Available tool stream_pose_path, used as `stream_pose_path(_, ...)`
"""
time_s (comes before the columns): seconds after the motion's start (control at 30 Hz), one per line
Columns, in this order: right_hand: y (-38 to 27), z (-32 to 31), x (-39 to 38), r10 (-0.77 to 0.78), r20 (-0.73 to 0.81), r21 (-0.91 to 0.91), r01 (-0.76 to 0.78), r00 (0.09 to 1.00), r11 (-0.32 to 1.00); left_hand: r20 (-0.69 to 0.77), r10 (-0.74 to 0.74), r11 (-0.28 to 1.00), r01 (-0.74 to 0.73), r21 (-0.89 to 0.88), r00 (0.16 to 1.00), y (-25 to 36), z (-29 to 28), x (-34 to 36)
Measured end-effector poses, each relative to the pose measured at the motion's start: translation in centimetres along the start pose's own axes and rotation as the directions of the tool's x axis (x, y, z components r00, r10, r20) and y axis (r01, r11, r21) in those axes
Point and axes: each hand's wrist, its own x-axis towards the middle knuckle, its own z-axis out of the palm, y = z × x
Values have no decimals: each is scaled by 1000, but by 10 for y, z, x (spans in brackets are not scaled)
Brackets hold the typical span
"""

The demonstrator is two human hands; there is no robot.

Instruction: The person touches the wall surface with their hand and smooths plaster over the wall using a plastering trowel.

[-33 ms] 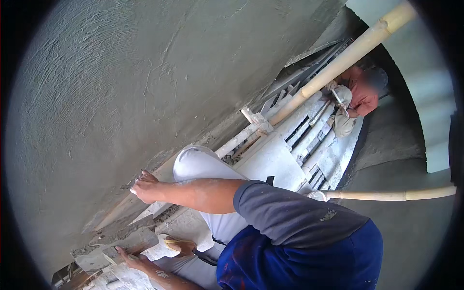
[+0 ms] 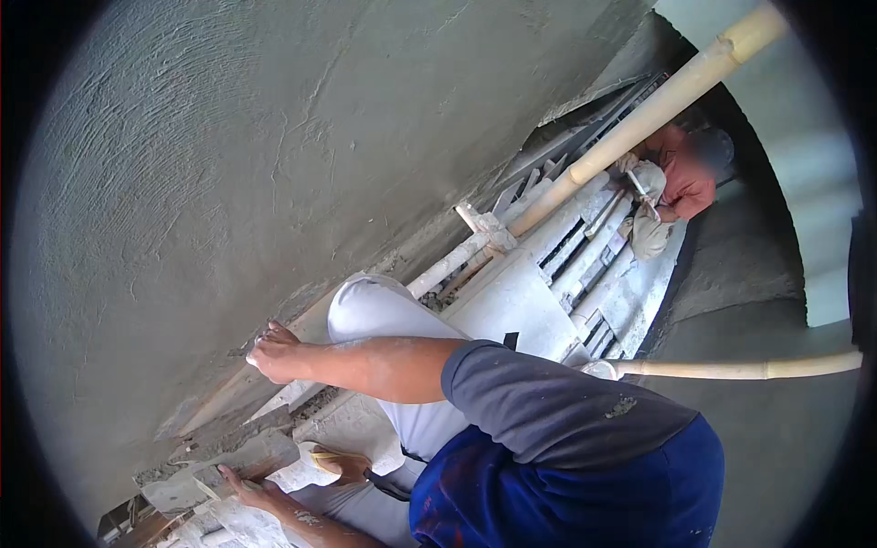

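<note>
My right hand (image 2: 274,354) is closed in a fist against the base of the grey plastered wall (image 2: 247,183), above a long light-coloured strip (image 2: 215,402) along the wall's lower edge. Whatever it grips is hidden behind the fingers. My left hand (image 2: 248,489), lower down, grips the edge of a flat grey mortar board (image 2: 219,470). Wet mortar (image 2: 215,446) lies along the board's wall side. Both the fingers and the forearms are smeared with plaster. The wall shows curved trowel marks at the upper left and a smoother surface toward the middle.
I crouch on a scaffold of poles and pale boards (image 2: 507,306) with gaps between them. A bamboo pole (image 2: 639,114) slants across the upper right; another bamboo pole (image 2: 740,369) runs to the right. Beyond sits another person (image 2: 681,183) in a red shirt, holding a light stick-like thing.
</note>
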Motion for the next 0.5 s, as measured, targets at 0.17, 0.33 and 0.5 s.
stream_pose_path(0.17, 4, 0, 1, -20, -42, -18, 19, 999, 1000, -36, -10, 1000, 10, 3, 999, 5, 15, -15)
stream_pose_path(0.33, -3, -1, -2, 13, -16, 23, -12, 1000, 1000, -45, -22, 1000, 23, 5, 999, 12, 11, -18)
stream_pose_path(0.5, 0, 3, -1, 9, 7, 14, -9, 1000, 1000, -51, -7, 1000, 6, -25, 999, 11, 11, -19)
